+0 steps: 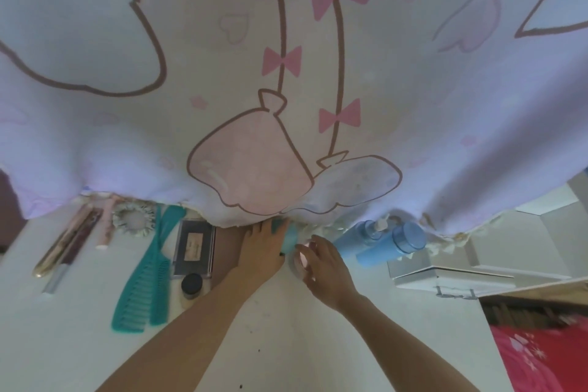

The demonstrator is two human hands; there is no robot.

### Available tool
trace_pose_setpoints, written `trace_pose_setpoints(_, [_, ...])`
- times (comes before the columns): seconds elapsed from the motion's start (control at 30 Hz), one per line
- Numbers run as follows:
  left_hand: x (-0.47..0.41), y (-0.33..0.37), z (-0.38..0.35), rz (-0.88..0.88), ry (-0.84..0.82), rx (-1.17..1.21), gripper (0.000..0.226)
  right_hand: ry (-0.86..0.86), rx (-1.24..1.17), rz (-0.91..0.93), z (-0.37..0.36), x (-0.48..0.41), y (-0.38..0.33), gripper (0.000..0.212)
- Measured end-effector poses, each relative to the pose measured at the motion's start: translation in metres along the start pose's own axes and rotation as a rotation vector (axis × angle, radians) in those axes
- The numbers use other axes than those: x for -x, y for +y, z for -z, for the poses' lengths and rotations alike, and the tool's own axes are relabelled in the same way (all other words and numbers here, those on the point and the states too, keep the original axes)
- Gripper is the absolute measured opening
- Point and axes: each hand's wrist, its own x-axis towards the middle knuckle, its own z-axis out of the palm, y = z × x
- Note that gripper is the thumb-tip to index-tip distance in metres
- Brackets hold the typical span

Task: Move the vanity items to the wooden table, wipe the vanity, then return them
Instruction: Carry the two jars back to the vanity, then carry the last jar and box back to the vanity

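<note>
On the white vanity top (79, 344), my left hand (261, 248) is wrapped around a teal bottle (290, 237) that stands by the hanging curtain's hem. My right hand (326, 267) grips a small pale pink jar (300, 259) just right of that bottle. Two light blue bottles (381, 248) lie tilted to the right of my hands. To the left lie two teal combs (144, 280), a black flat case (194, 248), a small dark-lidded jar (192, 285), a frilly scrunchie (133, 219) and several slim tubes (68, 245).
A pale curtain (286, 73) printed with pink bows hangs over the back of the vanity and hides what is behind it. A white drawer unit (451, 277) stands at the right, with a red patterned cloth (541, 360) below it.
</note>
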Motion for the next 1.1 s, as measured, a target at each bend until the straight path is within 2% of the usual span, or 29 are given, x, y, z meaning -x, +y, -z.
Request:
trace_pose_setpoints(0.1, [0.003, -0.002, -0.006, -0.003, 0.005, -0.009, 0.098, -0.012, 0.019, 0.002, -0.006, -0.005, 0.006, 0.071])
trace_pose_setpoints(0.37, [0.022, -0.001, -0.010, -0.007, 0.040, -0.017, 0.093, 0.022, 0.027, 0.028, -0.010, -0.011, 0.013, 0.063])
trace_pose_setpoints(0.47, [0.029, -0.003, -0.010, -0.005, 0.033, -0.033, 0.092, 0.031, 0.039, 0.036, -0.003, -0.006, 0.008, 0.078])
trace_pose_setpoints(0.57, [0.038, -0.001, -0.008, 0.041, 0.096, -0.050, 0.092, 0.023, 0.081, 0.036, 0.006, 0.005, 0.002, 0.092])
trace_pose_setpoints(0.63, [0.048, 0.005, -0.002, 0.077, 0.127, -0.018, 0.085, 0.031, 0.100, 0.040, 0.010, 0.012, 0.000, 0.095])
trace_pose_setpoints(0.73, [0.063, 0.010, -0.002, 0.141, 0.072, -0.026, 0.063, 0.051, 0.099, 0.049, 0.015, 0.017, -0.003, 0.095])
trace_pose_setpoints(0.97, [0.105, 0.028, 0.003, 0.210, 0.169, -0.043, 0.060, 0.106, 0.071, 0.121, 0.022, 0.039, -0.007, 0.087])
trace_pose_setpoints(1.1, [0.135, 0.044, 0.003, 0.271, 0.165, 0.006, 0.056, 0.084, 0.051, 0.163, 0.023, 0.063, -0.005, 0.088])
